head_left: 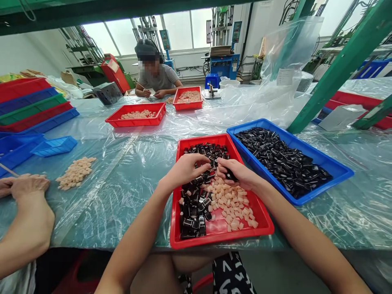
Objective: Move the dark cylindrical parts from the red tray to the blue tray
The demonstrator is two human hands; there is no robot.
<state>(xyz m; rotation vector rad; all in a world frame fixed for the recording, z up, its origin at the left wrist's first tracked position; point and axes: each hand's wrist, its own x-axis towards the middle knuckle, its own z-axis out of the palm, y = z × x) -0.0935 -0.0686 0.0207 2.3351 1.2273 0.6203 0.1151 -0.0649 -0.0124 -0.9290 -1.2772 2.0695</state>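
Observation:
A red tray [174, 228] on the table holds black glossy pieces [192, 212] along its left and back and pale peach pieces [234, 202] on its right. Over the black pieces is my left hand [191, 166], thumb and fingers curved but apart, with nothing visible between them. My right hand [237, 172] is closed around a black piece [230, 175], above the peach pieces; its thumb and index finger meet near a tiny pale spot too small to name. The hands are close together without touching.
To the right, a blue tray [343, 173] is heaped with black parts. Another person's hands [27, 185] lie at the left near a peach pile [76, 173]. Two red trays [134, 122] [188, 107] and a seated person are across the table. A green post [339, 69] slants at the right.

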